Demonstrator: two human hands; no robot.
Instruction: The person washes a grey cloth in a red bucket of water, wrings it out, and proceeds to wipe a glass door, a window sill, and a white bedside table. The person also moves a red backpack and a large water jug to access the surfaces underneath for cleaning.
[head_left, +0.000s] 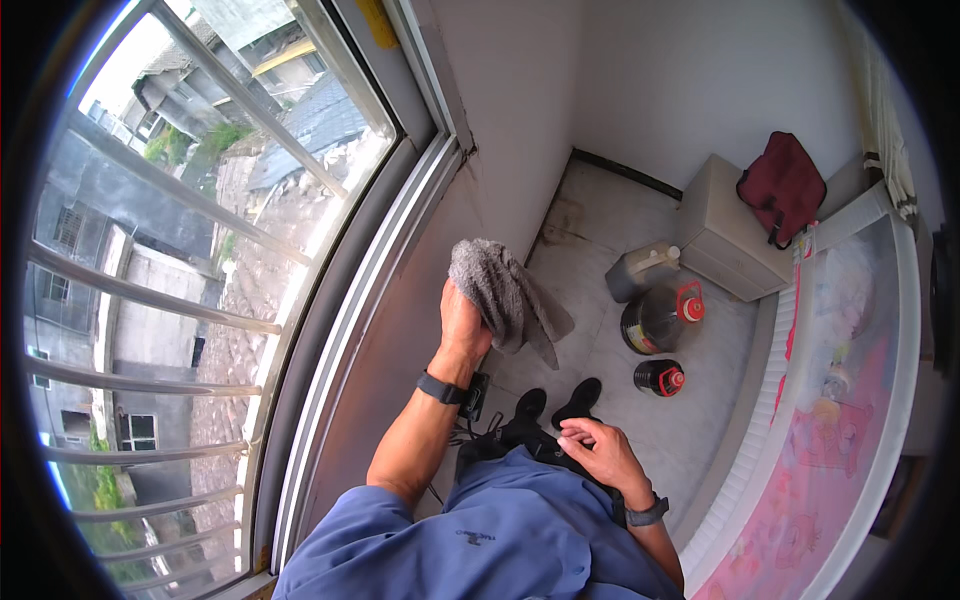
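Note:
A bunched grey terry cloth (510, 292) is gripped in my left hand (460, 322), its loose end hanging down to the right. The hand is raised in front of me, near the wall below the window frame (360, 300). Just in front of my shirt is my right hand (602, 452), with nothing visible in it and its fingers loosely curled. Part of the left hand's fingers is hidden behind the cloth.
Barred window (172, 315) on my left. On the floor stand a plastic jerrycan (634, 271), a large red-capped bottle (651, 321) and a smaller dark bottle (652, 376). A maroon bag (784, 184) rests on a beige cabinet (724, 225). A pink-patterned panel (817, 442) runs along the right.

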